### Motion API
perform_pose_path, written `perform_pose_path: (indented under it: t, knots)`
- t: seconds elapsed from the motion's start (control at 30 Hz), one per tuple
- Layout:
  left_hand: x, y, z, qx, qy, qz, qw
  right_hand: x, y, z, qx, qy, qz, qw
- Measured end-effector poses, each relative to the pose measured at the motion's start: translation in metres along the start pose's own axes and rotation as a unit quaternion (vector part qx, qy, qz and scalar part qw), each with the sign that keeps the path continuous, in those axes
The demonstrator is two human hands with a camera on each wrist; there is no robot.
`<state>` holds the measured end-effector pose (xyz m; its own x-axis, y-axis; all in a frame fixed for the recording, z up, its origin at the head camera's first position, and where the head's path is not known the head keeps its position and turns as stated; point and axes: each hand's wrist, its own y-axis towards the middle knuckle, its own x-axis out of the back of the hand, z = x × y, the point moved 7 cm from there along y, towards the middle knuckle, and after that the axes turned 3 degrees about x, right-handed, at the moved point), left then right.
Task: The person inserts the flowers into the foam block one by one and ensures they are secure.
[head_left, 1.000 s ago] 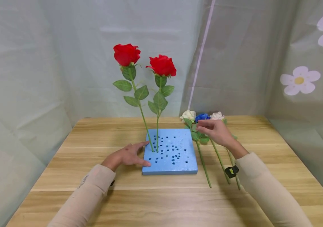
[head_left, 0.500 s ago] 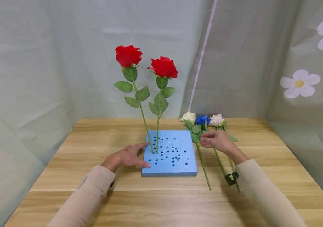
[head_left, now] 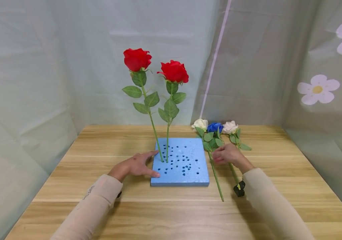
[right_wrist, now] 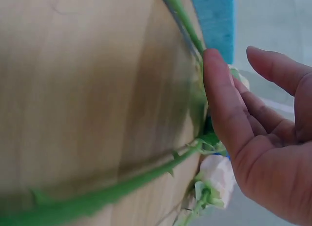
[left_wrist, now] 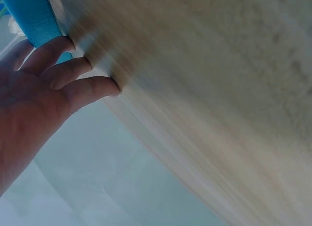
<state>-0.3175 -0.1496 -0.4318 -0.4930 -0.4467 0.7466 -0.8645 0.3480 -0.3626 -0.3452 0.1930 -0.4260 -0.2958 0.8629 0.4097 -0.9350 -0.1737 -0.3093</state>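
My left hand (head_left: 138, 165) rests against the left side of a blue foam block (head_left: 196, 178) full of small holes, its thumb over the near left corner. Two artificial red roses, a taller one (head_left: 137, 60) and a shorter one (head_left: 174, 71), stand in the block, leaning slightly. My right hand (head_left: 230, 155) hovers above the stems of the lying roses, thumb apart from the fingers in the right wrist view. Its fingertips are close to the white rose's stem (right_wrist: 183, 11); whether they touch is unclear. Lying side by side are a white rose (head_left: 200, 124), a blue rose (head_left: 215, 127) and a pale pink rose (head_left: 230, 127).
The wooden table (head_left: 114, 213) reaches back to a grey-white curtain (head_left: 99, 66). At the right hangs cloth printed with pale flowers (head_left: 318, 89). The tall red roses rise left of my right hand. A thorny green stem (right_wrist: 122, 187) crosses the right wrist view.
My right hand has come down and nearer, from beside the blue and pink blooms to over the stems. My left hand stays at the block, and the roses have not moved.
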Motion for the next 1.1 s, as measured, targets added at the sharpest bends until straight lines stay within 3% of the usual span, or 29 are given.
perform_pose_path:
  t: [0.77, 1.1]
  knots:
    - [0.000, 0.000, 0.001, -0.006, -0.003, -0.003, 1.0000, -0.010, 0.011, -0.009, -0.038, -0.073, -0.052, 0.9952]
    - [0.000, -0.001, 0.001, -0.007, -0.001, -0.009, 0.9999, -0.009, 0.013, -0.013, -0.038, -0.035, -0.031, 0.9982]
